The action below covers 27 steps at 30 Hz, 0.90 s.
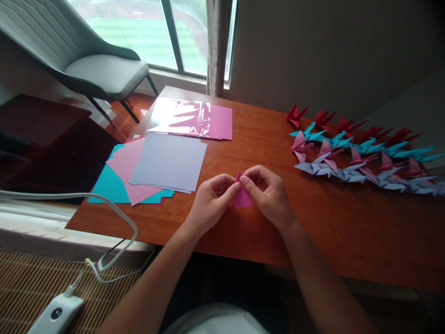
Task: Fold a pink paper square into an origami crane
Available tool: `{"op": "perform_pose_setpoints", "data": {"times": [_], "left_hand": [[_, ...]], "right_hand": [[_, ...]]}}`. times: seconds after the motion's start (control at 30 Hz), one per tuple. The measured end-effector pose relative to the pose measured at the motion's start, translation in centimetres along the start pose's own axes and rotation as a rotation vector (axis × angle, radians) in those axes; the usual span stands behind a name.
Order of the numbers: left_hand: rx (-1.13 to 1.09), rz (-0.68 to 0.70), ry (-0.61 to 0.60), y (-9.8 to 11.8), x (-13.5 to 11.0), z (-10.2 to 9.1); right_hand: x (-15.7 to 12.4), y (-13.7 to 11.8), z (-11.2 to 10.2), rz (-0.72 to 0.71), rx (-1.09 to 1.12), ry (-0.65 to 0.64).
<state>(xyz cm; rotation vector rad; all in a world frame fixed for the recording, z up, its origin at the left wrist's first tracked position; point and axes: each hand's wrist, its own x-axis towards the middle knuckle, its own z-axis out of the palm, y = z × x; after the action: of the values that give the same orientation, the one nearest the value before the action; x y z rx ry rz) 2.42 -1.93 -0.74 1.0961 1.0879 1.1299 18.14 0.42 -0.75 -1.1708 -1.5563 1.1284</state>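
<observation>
A small folded piece of magenta origami paper is held between my two hands, above the front part of the wooden table. My left hand pinches its left side with thumb and fingers. On the other side, my right hand pinches it near the top. A narrow pointed tip of the paper sticks up between my thumbs, and a wider part hangs below. My fingers hide some of its folds.
Rows of red, turquoise, pink and lavender paper cranes stand at the right. Lavender sheets, pink sheets and turquoise sheets overlap at the left, below a clear packet of magenta paper. A white cable loops left.
</observation>
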Motion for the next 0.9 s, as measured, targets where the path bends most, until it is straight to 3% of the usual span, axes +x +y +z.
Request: {"op": "perform_pose_setpoints", "data": {"times": [0.33,0.57,0.9], "left_hand": [[-0.014,0.054,0.172,0.2,0.01,-0.03],[-0.017,-0.02,0.013,0.09,0.14,-0.09],[-0.027,-0.001,0.075,-0.05,0.11,-0.23]], "right_hand": [[-0.08,-0.03,0.05,0.021,0.005,-0.082],[0.05,0.07,-0.03,0.004,-0.05,0.012],[-0.08,-0.16,-0.16,0.053,0.004,-0.108]]}}
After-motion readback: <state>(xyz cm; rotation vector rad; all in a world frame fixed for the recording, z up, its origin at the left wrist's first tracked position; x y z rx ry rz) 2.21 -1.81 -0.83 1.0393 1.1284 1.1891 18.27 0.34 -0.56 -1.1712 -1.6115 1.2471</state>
